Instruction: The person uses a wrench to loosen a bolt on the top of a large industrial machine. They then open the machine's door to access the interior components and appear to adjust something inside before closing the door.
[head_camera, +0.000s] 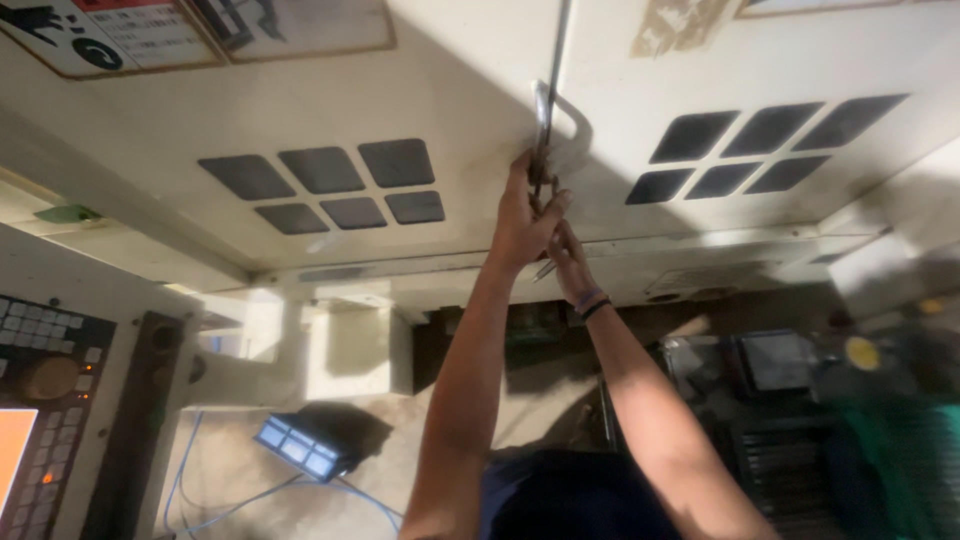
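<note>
Above both hands spreads a big cream-coloured machine housing (460, 90), its two door panels meeting at a dark seam that runs straight up from the fingers; each panel carries a grid of six dark rectangular window panes, one grid (325, 185) to the left of the hands and one (765, 145) to their right, and pale warning labels (110, 35) sit far up and to the left. Below the hands, past the forearms, lies a dusty concrete floor (250, 470) with a blue cable snaking across it and a small dark box with lit blue-white squares (300, 447) resting left of the left elbow. Farther left of the left arm stands a control panel (45, 400) with rows of grey keys, a round knob and an orange screen corner. Right of the right arm is a dim clutter of dark machine parts, a green shape (900, 450) and a yellow round cap (862, 352), too blurred to tell apart. Right at the seam, a curved metal door handle (560, 125) sticks out from the panels. The left hand (525, 215) is raised highest and closed around the lower end of that handle, fingers wrapped round it. The right hand (568, 262) sits just beneath and touching the left one, a dark band on its wrist; its fingers appear curled about a thin metal piece, but whether it truly grips it I cannot tell
</note>
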